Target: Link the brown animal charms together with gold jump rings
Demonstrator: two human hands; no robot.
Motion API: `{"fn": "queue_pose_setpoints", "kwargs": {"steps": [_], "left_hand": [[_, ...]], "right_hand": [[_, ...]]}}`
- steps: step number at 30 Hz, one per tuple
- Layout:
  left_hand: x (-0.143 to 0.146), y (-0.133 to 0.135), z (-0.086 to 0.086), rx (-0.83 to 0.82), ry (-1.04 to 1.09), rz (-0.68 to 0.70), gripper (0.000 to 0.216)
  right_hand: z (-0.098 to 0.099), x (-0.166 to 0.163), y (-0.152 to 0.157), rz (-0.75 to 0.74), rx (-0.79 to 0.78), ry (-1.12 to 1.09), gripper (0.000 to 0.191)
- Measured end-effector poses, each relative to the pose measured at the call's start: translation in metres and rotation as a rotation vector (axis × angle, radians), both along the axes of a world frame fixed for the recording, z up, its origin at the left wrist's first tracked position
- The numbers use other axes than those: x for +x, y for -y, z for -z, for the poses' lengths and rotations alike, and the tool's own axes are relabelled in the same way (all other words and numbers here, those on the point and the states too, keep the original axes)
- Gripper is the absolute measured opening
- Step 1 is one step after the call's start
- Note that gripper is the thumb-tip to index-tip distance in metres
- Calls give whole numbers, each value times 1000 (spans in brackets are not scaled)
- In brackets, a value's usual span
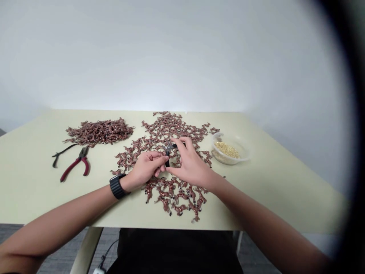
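Observation:
Over the middle of the table, my two hands meet at a small pair of black-handled pliers point(167, 153) with a silvery joint. My left hand point(146, 167), with a dark watch on its wrist, is closed, thumb and fingertips pinching at one handle. From the other side my right hand point(192, 164) spans the pliers, thumb near the lower handle end and fingers by the other handle. Whether a small piece sits in the jaws cannot be made out. Brown animal-shaped charms point(173, 196) lie spread beneath and around both hands.
A dense heap of similar brown pieces point(99, 131) lies at the back left. Nearer are red-handled pliers point(71, 169) and a thin black tool point(57, 155). On the right stands a clear plastic bowl point(242, 156) holding small gold-coloured pieces point(227, 149). A wall borders the table's back.

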State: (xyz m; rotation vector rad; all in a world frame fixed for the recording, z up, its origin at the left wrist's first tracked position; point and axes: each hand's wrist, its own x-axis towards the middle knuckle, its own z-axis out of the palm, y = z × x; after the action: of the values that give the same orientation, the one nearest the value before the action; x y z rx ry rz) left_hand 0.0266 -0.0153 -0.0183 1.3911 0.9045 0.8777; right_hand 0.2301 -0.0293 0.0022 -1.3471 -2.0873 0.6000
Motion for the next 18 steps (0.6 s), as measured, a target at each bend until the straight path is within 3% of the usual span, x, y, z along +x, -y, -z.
{"fn": "queue_pose_setpoints", "kwargs": {"steps": [6, 18], "left_hand": [[2, 6, -2, 22, -52, -2, 41], [3, 5, 1, 32, -83, -17, 45]], "right_hand": [[7, -5, 2, 54, 21, 89, 88], [13, -10, 2, 34, 140, 236, 46]]}}
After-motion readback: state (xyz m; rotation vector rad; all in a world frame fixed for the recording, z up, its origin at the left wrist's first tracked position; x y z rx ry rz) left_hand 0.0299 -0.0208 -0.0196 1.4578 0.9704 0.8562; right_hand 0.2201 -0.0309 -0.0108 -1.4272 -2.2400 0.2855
